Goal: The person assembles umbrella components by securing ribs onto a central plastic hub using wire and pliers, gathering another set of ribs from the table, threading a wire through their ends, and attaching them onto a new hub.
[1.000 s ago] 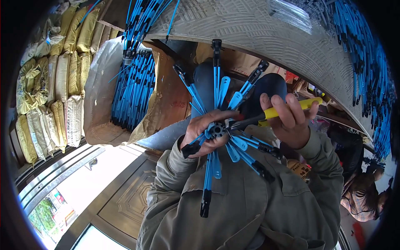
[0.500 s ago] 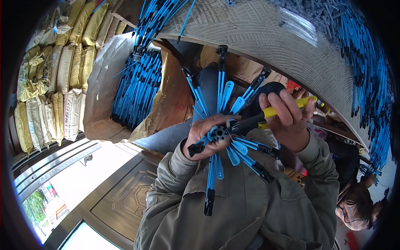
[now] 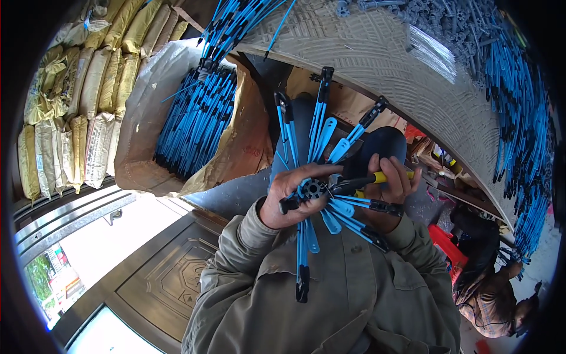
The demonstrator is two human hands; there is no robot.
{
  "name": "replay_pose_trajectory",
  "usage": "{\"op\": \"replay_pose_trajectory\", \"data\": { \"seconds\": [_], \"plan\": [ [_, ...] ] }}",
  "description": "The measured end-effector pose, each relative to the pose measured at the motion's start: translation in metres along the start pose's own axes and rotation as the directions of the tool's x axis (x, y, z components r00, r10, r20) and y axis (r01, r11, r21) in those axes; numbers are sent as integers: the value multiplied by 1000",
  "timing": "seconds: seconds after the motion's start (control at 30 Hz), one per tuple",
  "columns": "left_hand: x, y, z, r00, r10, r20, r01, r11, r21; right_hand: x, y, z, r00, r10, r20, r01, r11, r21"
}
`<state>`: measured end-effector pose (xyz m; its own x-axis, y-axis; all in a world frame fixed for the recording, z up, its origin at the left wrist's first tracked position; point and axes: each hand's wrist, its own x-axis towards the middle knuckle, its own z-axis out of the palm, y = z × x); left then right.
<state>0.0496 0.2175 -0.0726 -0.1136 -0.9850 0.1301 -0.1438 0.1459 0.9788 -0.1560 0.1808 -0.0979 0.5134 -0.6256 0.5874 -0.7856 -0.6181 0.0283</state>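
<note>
Left hand (image 3: 290,197) grips a black hub (image 3: 312,190) of blue spokes (image 3: 302,251) before the jacket (image 3: 330,283), right hand (image 3: 391,187) is closed around yellow-handled pliers (image 3: 379,177)

The pliers' tip is at the hub's right side, whether touching I cannot tell; beyond, a grey strip of floor (image 3: 240,194) lies open beside a carton (image 3: 250,127) of blue rods (image 3: 194,121), its reddish marks (image 3: 250,151) too faint to read; the table (image 3: 365,53) has its edge near the upper spokes, and at far right a co-worker (image 3: 494,301) is hard to make out

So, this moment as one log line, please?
Left hand: holding dark hub with blue arms | Right hand: holding yellow-handled pliers | Pliers' jaws: beside hub
</note>
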Motion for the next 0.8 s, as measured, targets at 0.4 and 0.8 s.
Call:
{"op": "replay_pose_trajectory", "data": {
  "seconds": [0.4, 0.8],
  "plan": [
    [-3, -6, 3, 995, 74, 70, -71, 997, -41, 59, 70, -62, 676, -477, 562, 67, 799, 598],
    [7, -10, -6, 939, 170, 300, -95, 963, -251, 31, 62, -60, 389, -651, 652, -745, 193, 638]
  ]
}}
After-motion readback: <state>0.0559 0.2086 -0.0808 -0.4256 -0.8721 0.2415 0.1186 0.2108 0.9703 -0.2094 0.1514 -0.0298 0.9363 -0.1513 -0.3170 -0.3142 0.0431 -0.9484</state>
